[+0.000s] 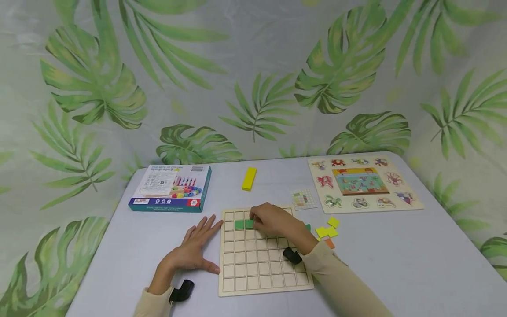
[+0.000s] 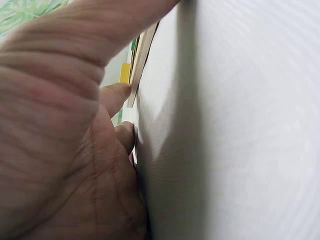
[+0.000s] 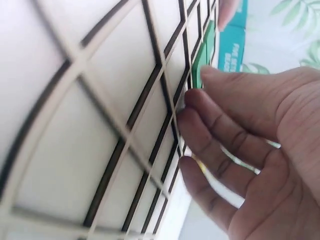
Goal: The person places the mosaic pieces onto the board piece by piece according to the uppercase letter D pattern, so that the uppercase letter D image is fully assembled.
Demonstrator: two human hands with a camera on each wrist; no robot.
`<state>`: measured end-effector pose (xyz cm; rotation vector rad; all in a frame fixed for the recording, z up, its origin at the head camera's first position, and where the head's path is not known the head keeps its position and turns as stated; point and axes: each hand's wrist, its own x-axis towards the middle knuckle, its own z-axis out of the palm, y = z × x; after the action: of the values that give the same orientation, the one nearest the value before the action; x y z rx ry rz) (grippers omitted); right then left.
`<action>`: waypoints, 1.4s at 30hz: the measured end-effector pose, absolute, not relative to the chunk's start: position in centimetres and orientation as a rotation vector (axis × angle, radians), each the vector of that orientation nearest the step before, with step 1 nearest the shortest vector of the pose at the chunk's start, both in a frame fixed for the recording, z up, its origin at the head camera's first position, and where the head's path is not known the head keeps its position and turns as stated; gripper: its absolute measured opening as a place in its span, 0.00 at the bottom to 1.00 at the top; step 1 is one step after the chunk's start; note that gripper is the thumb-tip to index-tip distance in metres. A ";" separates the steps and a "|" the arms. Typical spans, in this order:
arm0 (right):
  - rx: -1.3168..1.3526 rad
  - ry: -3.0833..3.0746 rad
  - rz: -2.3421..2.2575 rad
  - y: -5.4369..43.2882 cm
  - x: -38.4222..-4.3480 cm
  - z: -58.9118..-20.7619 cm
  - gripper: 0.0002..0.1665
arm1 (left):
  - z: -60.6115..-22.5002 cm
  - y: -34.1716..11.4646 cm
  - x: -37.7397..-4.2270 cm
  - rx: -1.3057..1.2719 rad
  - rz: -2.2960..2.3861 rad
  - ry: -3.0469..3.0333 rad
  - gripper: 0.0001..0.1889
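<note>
A square wooden grid board [image 1: 246,268] lies flat on the table, with green tiles [image 1: 239,224] side by side in its second row from the far edge. My right hand [image 1: 273,220] is over that row, fingers curled down. In the right wrist view its thumb [image 3: 212,75] and forefinger close on the nearer green tile [image 3: 199,65], their tips partly covering it. Spread on the table left of the board, my left hand [image 1: 193,251] has its thumb and forefinger tips at the board's left edge. The left wrist view shows its palm and that edge [image 2: 143,60].
Right of the board lie several yellow tiles [image 1: 332,231] and an orange tile [image 1: 329,243], partly behind the right forearm. Behind it are a yellow block [image 1: 249,178] and a small pattern card [image 1: 304,200]. A boxed bead set [image 1: 170,188] is back left, an animal puzzle board [image 1: 344,189] back right.
</note>
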<state>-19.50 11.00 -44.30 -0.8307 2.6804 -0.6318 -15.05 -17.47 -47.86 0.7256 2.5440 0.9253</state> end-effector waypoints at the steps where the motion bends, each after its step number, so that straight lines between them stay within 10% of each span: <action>1: -0.843 2.677 -0.649 11.3 -19.4 -44.2 0.10 | -47.9 -17.5 -15.0 0.727 0.920 2.545 0.67; 42: -0.489 2.862 -0.897 29.6 -16.8 -42.6 0.15 | -48.4 -17.5 -15.2 0.703 0.920 2.539 0.67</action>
<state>-16.77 29.59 -42.57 -0.4887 2.8621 -0.8972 -15.23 -17.54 -48.43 0.7028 2.5386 0.9203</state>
